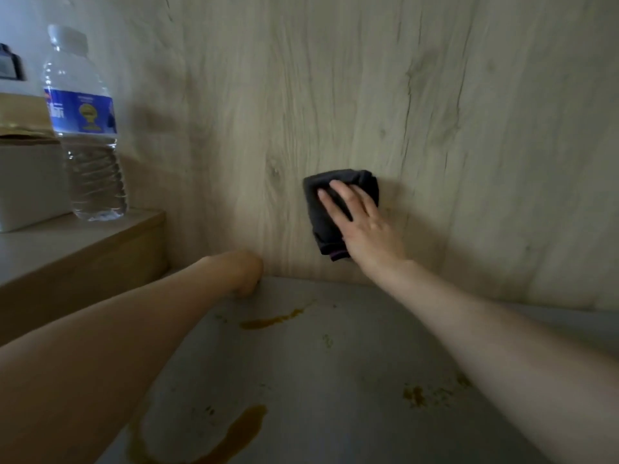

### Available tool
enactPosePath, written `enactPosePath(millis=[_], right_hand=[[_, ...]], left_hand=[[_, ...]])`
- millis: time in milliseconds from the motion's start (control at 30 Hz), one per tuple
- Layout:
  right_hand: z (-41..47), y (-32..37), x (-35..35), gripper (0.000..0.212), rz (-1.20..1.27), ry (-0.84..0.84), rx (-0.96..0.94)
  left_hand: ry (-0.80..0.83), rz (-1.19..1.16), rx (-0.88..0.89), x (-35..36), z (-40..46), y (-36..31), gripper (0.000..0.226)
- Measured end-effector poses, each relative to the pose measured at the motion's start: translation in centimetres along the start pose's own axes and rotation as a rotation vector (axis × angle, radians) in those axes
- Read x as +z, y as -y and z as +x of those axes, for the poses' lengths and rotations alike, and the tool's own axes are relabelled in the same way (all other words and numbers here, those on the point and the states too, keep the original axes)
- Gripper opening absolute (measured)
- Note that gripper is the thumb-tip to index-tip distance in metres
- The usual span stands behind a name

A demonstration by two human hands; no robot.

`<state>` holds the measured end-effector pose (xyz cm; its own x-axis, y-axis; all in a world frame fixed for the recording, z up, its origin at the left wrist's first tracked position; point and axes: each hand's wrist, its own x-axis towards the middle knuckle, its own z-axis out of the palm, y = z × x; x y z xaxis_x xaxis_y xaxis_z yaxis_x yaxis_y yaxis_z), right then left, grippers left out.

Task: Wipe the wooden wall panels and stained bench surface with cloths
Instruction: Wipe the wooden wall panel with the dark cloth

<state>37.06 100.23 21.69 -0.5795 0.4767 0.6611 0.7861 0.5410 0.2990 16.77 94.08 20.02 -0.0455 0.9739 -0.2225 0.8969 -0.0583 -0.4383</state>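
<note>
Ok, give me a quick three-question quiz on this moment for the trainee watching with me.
1. True or false: the right hand presses the dark cloth flat against the wooden wall panel.
2. Multiple choice: where are the brown stains? A) on the wall panel B) on the grey bench surface C) on the shelf beside the bench
3. Fill in: on the shelf at the left stands a plastic water ____.

Key: 1 true; 2 B; 3 bottle. Note that the left hand rests by the bench's back corner, its fingers hidden from view.
</note>
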Motion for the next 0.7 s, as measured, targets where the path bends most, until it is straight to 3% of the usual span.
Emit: enactPosePath(millis=[100,233,300,400,467,700], right_hand=[[-3.9,-5.7,0.6,0.096,-0.046,-0.182,0.169],[-4.8,-6.8,0.6,0.097,-0.144,-0.161,0.346],[-3.6,-4.4,1.2,0.090,-0.167,-0.158,0.302],[-2.1,-0.9,2.3,0.074,-0.161,-0.206,0.024],[-2.2,-1.5,2.1,0.074,-0.155,-0.214,-0.050],[-9.0,-11.1,0.4,0.096,-0.201,-0.035,0.041]], left_hand=[[-0.159,-0.218,0.011,-1.8,0.2,-1.5,0.030],[-0.274,-0.408,0.084,-4.1,0.4,-5.3,0.045],[-0.266,-0.397,0.112,-4.4,0.6,-6.8,0.047],[-0.182,-0.331,0.136,-4.0,0.8,-8.0,0.038],[-0.131,-0.327,0.138,-3.8,0.9,-8.1,0.038],[-0.081,-0.237,0.135,-4.1,1.9,-8.3,0.038]])
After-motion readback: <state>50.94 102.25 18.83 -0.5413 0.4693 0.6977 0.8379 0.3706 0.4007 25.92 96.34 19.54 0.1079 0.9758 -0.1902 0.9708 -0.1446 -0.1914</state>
